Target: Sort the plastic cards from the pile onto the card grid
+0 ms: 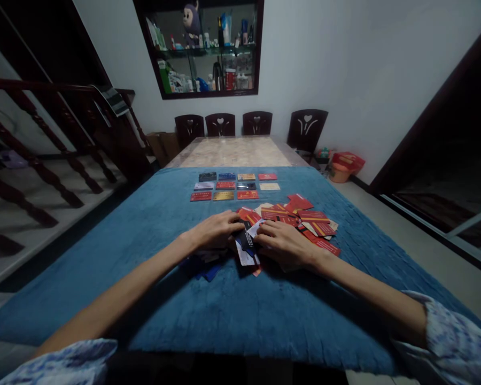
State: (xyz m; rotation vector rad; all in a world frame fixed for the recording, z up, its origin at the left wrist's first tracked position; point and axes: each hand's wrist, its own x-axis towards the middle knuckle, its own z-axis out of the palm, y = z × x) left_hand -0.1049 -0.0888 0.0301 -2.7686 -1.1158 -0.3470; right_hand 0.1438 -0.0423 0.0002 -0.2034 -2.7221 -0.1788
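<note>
My left hand (220,229) is closed with its thumb and fingertips on a black card (246,240). Beside it, the curled fingers of my right hand (286,243) grip a pale card (256,228) overlapping the black one. Below both lies a white card (247,259), tilted on the cloth. A loose heap of mostly red cards (280,214) spreads behind and to the right of my right hand. Under my left wrist are blue cards (206,270), partly hidden. Farther off, cards lie in neat rows, among them a gold card (223,196) and a cream card (269,186).
A blue cloth (152,299) covers the near part of the table; its marble-patterned top (240,149) shows beyond. Dark chairs (220,125) line the far end, with another chair (307,128) at the right corner. A wooden railing (36,160) runs along the left.
</note>
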